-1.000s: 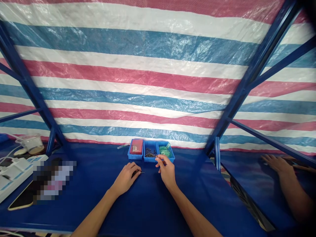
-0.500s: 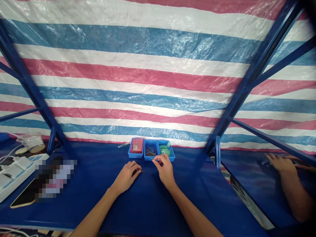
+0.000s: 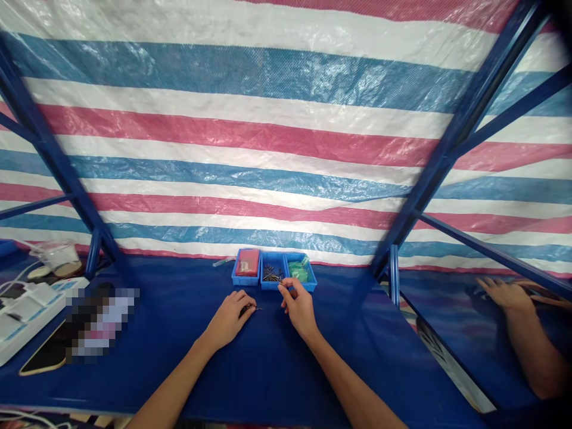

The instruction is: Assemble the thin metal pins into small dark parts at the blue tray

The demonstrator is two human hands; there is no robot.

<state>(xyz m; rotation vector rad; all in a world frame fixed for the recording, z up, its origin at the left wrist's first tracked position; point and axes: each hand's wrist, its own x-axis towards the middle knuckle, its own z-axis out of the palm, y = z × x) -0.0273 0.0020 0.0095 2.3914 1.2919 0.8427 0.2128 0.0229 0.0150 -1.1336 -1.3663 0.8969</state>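
Observation:
My left hand point(image 3: 230, 317) rests on the blue table with its fingers curled closed. Small dark metal pieces, thin like screws, show between its thumb and fingers, and one tip point(image 3: 259, 308) pokes out to the right. My right hand point(image 3: 297, 302) is in a pinch at the front edge of the middle blue bin point(image 3: 272, 286). A small thin metal piece point(image 3: 281, 282) seems to be at its fingertips, too small to make out well. Inside that bin lie several dark, thin metal pieces point(image 3: 270, 274) that look like screws.
Left of the middle bin, a blue bin holds a red packet point(image 3: 248, 262); on its right, another holds green bags point(image 3: 298, 271). A power strip point(image 3: 40, 310) and a phone point(image 3: 44, 351) lie at the left. Another person's hand point(image 3: 504, 293) is beyond the right frame post point(image 3: 429, 185).
My right hand has shifted slightly right, and its fingertips have tilted up a little beside the middle bin. My left hand stays in place.

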